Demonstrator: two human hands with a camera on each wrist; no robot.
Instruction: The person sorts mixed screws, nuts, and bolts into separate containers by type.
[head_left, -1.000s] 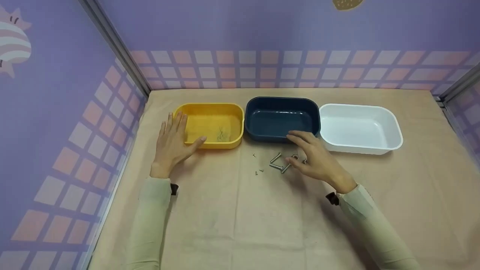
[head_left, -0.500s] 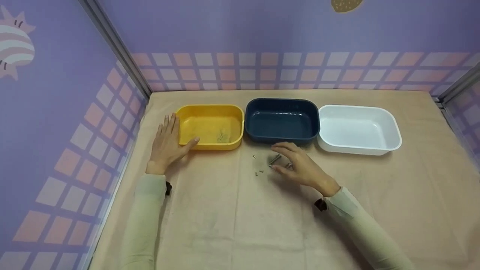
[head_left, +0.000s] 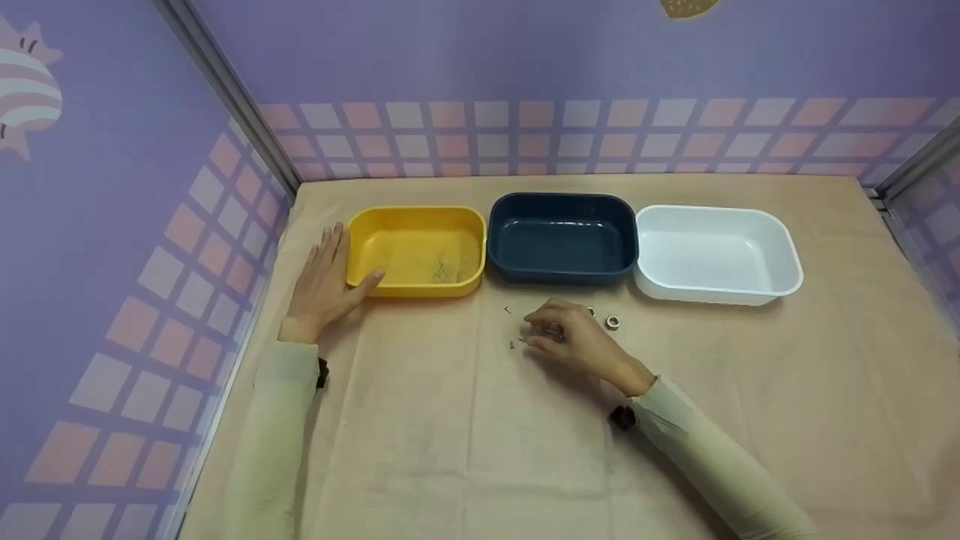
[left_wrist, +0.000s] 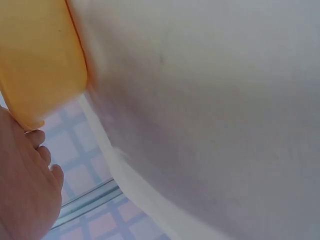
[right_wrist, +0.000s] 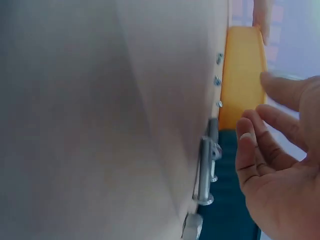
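Observation:
My left hand [head_left: 322, 289] lies along the left side of a yellow bin [head_left: 397, 244], fingers straight and thumb over its front rim. In the left wrist view its fingertips reach the bin's edge. My right hand [head_left: 581, 345], fingers loosely bent and parted, hovers over the bolts. Small screws [head_left: 512, 345] lie right by its fingertips. The right wrist view shows thick metal bolts [right_wrist: 204, 170] beneath the hand and small screws [right_wrist: 217, 80] beyond, with nothing between the fingers. In the head view the hand covers most of the bolts. A hex nut [head_left: 613, 322] sits to its right.
A dark blue bin [head_left: 562, 251] and a white bin [head_left: 712, 259] stand in a row right of the yellow one. Thin metal bits [head_left: 444, 271] lie inside the yellow bin. Patterned purple walls [head_left: 525, 60] enclose the cloth-covered table [head_left: 420, 420] at back and sides.
My right hand has moved left across the bolts toward the small screws, uncovering the nut. My left hand has slid slightly left, from over the yellow bin's edge to its outer side.

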